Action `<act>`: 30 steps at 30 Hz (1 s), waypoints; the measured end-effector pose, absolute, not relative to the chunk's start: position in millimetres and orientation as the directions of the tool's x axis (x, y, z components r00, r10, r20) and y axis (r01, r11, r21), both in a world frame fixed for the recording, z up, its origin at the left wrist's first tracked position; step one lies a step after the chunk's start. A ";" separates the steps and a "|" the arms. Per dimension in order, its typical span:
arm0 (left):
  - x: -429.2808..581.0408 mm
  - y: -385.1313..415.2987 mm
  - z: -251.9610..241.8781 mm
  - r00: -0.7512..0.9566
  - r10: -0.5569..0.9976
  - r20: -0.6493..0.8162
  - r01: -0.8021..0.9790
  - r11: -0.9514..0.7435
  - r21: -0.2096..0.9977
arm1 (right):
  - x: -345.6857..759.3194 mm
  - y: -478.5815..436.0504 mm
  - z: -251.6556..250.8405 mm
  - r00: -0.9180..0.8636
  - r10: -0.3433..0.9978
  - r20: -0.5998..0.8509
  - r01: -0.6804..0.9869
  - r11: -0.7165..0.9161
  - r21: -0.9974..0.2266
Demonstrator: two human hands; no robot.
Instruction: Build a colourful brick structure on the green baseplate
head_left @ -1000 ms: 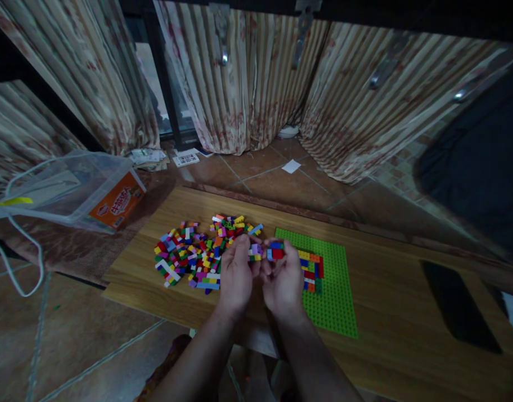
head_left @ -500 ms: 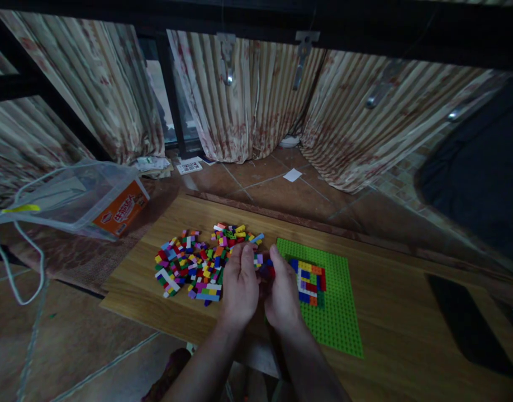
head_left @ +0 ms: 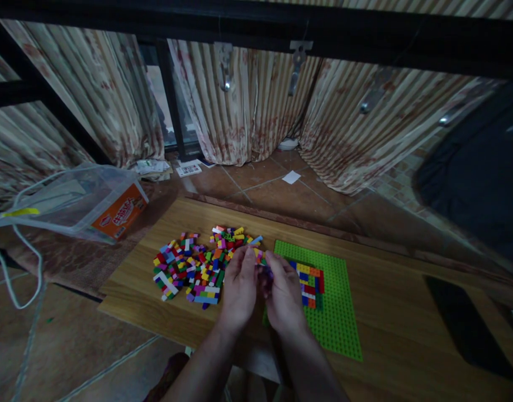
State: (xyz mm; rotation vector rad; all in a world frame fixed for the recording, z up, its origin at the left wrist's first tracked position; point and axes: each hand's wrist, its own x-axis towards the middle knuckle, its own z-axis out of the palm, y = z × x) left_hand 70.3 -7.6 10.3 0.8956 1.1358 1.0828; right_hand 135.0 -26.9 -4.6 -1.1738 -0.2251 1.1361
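Note:
My left hand and my right hand are close together over the wooden table, fingers curled in toward each other. Between the fingertips shows a small dark purple-blue toy brick, mostly hidden by the fingers and seemingly pinched by my right hand. Whatever my left fingers close on is hidden. A pile of loose coloured toy bricks spreads to the left and beyond my left hand. Under and right of my right hand lies a green baseplate, bearing a flat block of multicoloured bricks, partly covered by that hand.
The wooden table carries a dark flat object at the right. On the left, beyond the table, is a clear plastic bin with an orange label. Papers lie on the tiled floor near striped curtains.
My hands have drawn closer, the right fingers curling inward and covering more of the brick between them. The view has shifted slightly.

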 end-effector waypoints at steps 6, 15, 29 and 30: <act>69.9 -3.5 -6.0 0.045 0.995 -0.089 -0.145 0.095 0.985 | 131.1 -26.1 -12.6 0.549 0.783 -0.294 -0.399 -0.064 -0.915; 71.1 -5.9 -4.8 0.100 0.972 -0.212 -0.194 0.228 0.954 | 125.4 -31.5 -3.4 0.447 0.779 -0.439 -0.606 -0.098 -0.790; 62.2 2.5 9.8 0.170 0.879 -0.445 -0.420 0.473 0.774 | 140.9 -30.9 -3.9 0.194 0.883 -0.427 -0.766 -0.136 -0.628; 61.6 3.1 9.6 0.169 0.878 -0.448 -0.421 0.476 0.772 | 141.1 -30.4 -4.5 0.182 0.884 -0.431 -0.767 -0.146 -0.625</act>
